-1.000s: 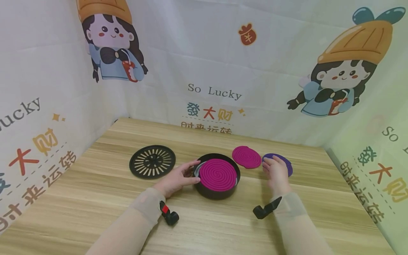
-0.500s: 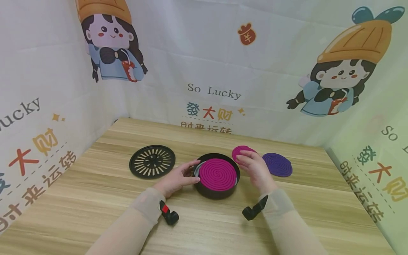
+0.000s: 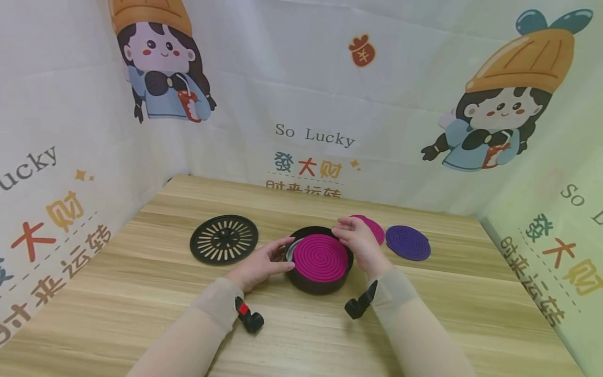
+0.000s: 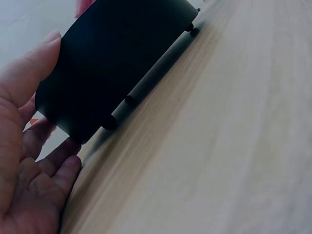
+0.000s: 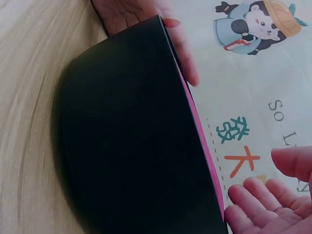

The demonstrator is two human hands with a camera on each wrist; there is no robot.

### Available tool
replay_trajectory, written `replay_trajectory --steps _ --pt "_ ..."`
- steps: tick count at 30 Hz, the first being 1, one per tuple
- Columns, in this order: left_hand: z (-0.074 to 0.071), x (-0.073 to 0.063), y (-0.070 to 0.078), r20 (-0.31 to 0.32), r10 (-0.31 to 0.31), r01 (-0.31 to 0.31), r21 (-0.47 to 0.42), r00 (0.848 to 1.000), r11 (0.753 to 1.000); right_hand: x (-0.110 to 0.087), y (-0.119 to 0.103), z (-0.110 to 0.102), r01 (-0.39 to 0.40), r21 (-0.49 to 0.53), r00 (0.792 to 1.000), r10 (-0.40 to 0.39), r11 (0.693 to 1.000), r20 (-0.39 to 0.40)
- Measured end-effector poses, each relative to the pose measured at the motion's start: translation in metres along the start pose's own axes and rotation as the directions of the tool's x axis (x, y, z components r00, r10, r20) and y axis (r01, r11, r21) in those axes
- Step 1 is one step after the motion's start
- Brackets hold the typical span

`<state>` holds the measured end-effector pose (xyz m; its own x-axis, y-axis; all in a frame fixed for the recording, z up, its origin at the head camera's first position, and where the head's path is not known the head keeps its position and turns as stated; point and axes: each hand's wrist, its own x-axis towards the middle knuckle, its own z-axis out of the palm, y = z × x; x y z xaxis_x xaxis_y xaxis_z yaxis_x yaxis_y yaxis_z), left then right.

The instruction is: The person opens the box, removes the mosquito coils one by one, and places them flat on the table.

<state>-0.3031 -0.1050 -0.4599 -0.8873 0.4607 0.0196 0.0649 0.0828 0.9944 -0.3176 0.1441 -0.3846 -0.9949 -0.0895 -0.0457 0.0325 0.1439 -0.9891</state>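
A round black mosquito coil holder [image 3: 319, 287] stands on the table, with a magenta mosquito coil [image 3: 321, 257] lying inside its rim. My left hand [image 3: 258, 264] holds the holder at its left side; in the left wrist view the thumb lies on the dark wall [image 4: 112, 63] and the fingers reach round lower down. Over the right rim, my right hand [image 3: 360, 243] hovers with loosely bent fingers and nothing in them. The right wrist view shows that hand [image 5: 270, 209] just past the rim, the coil's pink edge showing above it.
Behind my right hand lies a second magenta coil [image 3: 374, 230], partly covered. A purple coil [image 3: 408, 242] lies to its right. The black slotted lid [image 3: 224, 246] rests on the wooden table [image 3: 301, 335] at left. Printed cloth [image 3: 254, 104] hangs around the table.
My right hand has moved left from the purple coil, past the second magenta coil, to the holder's right rim. The left hand has stayed at the holder.
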Motion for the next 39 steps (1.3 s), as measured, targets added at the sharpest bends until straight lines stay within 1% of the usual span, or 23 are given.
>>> replay_trajectory --steps 2,6,12,15,19,27,36,39 --pt "0.000 0.000 0.000 -0.001 0.004 -0.004 0.001 1.000 1.000 0.000 -0.002 0.002 -0.001 -0.055 1.000 0.000 0.998 -0.001" --pt "0.000 0.000 0.000 -0.006 0.002 -0.002 0.010 1.000 1.000 0.001 -0.001 0.005 0.000 -0.127 1.000 0.002 0.992 0.012" --pt "0.000 0.000 0.001 -0.018 -0.007 0.007 0.012 1.000 1.000 0.002 0.004 0.009 0.010 -0.185 0.999 -0.002 0.983 0.045" --pt "-0.001 0.000 0.001 -0.008 0.000 0.000 0.014 1.000 1.000 0.003 0.006 0.010 0.023 -0.197 0.999 -0.014 0.980 0.050" --pt "-0.001 0.001 -0.001 0.001 0.002 -0.002 0.007 1.000 1.000 0.002 0.007 0.010 0.036 -0.193 0.999 -0.028 0.981 0.046" --pt "-0.001 0.001 0.000 -0.002 -0.004 0.004 0.017 1.000 1.000 0.002 0.009 0.010 0.049 -0.199 0.999 -0.044 0.979 0.031" --pt "-0.001 0.001 -0.001 -0.004 -0.006 0.006 0.010 1.000 1.000 0.004 0.009 0.011 0.069 -0.120 0.998 -0.070 0.990 -0.005" --pt "-0.001 0.001 -0.001 -0.003 -0.006 0.006 0.004 1.000 1.000 0.004 0.008 0.011 0.072 -0.078 0.997 -0.074 0.994 -0.019"
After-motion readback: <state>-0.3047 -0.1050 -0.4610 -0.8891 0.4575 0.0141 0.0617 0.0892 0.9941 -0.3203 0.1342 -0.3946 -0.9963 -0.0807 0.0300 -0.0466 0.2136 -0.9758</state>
